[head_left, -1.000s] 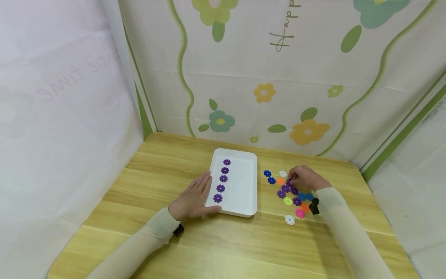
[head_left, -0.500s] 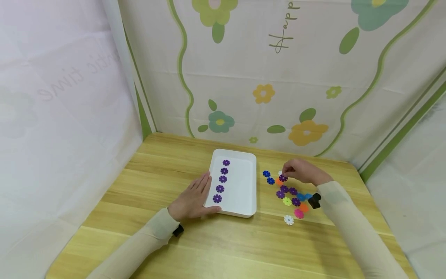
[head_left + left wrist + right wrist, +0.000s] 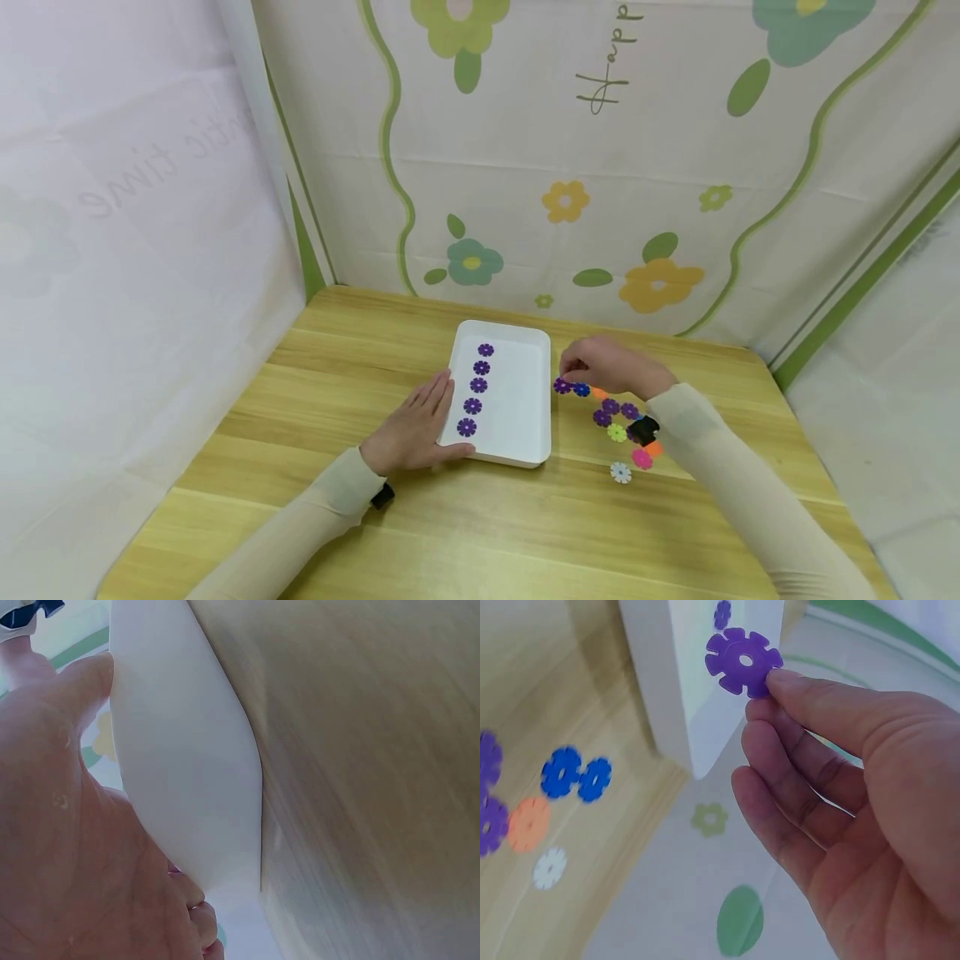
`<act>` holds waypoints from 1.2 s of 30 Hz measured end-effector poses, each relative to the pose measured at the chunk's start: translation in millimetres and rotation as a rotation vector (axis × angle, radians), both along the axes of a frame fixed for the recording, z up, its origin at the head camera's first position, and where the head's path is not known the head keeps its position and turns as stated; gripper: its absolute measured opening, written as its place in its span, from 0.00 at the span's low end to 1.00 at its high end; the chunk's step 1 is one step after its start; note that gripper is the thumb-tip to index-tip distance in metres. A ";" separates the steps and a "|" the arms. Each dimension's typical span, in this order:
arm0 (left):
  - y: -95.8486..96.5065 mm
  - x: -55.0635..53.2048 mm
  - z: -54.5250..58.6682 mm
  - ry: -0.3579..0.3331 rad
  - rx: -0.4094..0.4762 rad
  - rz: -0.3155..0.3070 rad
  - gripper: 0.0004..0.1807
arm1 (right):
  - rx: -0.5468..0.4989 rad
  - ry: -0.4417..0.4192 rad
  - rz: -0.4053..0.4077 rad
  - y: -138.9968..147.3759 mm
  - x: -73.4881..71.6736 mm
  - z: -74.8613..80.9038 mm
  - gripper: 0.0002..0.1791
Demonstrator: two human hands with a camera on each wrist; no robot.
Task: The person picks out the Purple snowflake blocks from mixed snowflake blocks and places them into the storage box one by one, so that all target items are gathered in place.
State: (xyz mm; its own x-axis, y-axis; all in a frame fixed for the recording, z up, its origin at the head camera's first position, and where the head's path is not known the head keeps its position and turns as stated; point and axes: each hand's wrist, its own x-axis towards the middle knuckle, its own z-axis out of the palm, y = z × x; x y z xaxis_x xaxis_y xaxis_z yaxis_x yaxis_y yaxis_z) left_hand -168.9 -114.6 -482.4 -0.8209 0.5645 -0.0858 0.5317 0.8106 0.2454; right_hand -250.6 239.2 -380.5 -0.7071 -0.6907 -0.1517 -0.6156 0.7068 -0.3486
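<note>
Between thumb and fingertips my right hand (image 3: 609, 365) pinches a purple snowflake disc (image 3: 744, 661), held above the table just right of the tray. A white tray (image 3: 517, 396) carries a column of several purple snowflake discs (image 3: 478, 386) along its left half. My left hand (image 3: 416, 427) rests with straight fingers along the tray's left side, its thumb at the near left corner. In the left wrist view that palm lies against the outer wall of the tray (image 3: 180, 750).
Right of the tray lie loose discs: blue (image 3: 561, 772), orange (image 3: 528, 823), white (image 3: 620, 472), pink (image 3: 642, 458), yellow-green (image 3: 617, 432) and several purple ones (image 3: 602, 418). A printed curtain (image 3: 510, 217) stands behind the wooden table (image 3: 480, 533).
My right hand has lifted a purple disc off the pile and carried it left toward the tray. The left hand has stayed at the tray's side.
</note>
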 end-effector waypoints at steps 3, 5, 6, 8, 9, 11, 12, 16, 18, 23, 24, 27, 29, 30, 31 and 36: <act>1.1 -0.8 1.5 -0.008 -0.021 0.002 0.62 | -0.011 -0.019 0.040 -15.1 1.9 -3.3 0.07; 1.7 -1.1 2.1 -0.013 -0.032 0.004 0.62 | -0.006 -0.033 0.060 -24.3 2.8 -6.2 0.07; 1.9 -1.1 2.4 -0.015 -0.029 0.005 0.62 | -0.002 -0.041 0.068 -28.9 3.4 -7.4 0.07; 2.2 -0.7 3.1 -0.016 -0.020 0.007 0.62 | 0.012 -0.051 0.080 -37.0 4.1 -11.4 0.07; 2.4 -0.7 3.5 -0.019 -0.032 0.009 0.62 | 0.018 -0.055 0.085 -40.7 4.3 -13.8 0.07; 2.6 -0.7 3.8 -0.022 -0.039 0.014 0.63 | 0.022 -0.070 0.097 -46.9 4.7 -19.2 0.07; 2.7 -0.7 4.0 -0.023 -0.040 0.016 0.63 | 0.021 -0.077 0.101 -49.5 5.1 -22.1 0.07; 3.1 -1.1 4.1 -0.027 -0.039 0.021 0.63 | 0.007 -0.106 0.118 -58.0 7.2 -34.2 0.07; 3.4 -1.5 4.1 -0.027 -0.041 0.022 0.63 | 0.004 -0.124 0.118 -61.2 8.8 -40.1 0.06; 3.7 -2.2 3.0 -0.026 -0.039 0.024 0.63 | 0.014 -0.165 0.105 -66.9 11.4 -54.2 0.07; 3.6 -2.3 2.4 -0.025 -0.038 0.023 0.63 | 0.018 -0.170 0.101 -67.6 11.7 -56.6 0.07; 3.4 -2.5 1.1 -0.023 -0.032 0.021 0.63 | 0.029 -0.180 0.084 -69.5 12.6 -63.2 0.07; 3.2 -2.6 0.4 -0.020 -0.031 0.019 0.63 | 0.037 -0.176 0.070 -70.7 13.1 -67.1 0.06; 3.1 -2.7 0.1 -0.018 -0.032 0.018 0.63 | 0.041 -0.173 0.063 -71.0 13.5 -68.8 0.06; 3.0 -2.7 -0.3 -0.017 -0.030 0.018 0.63 | 0.039 -0.170 0.062 -71.4 13.9 -70.6 0.06; 3.5 -2.3 -1.1 -0.019 -0.041 0.017 0.63 | 0.041 -0.159 0.062 -72.8 15.0 -76.7 0.06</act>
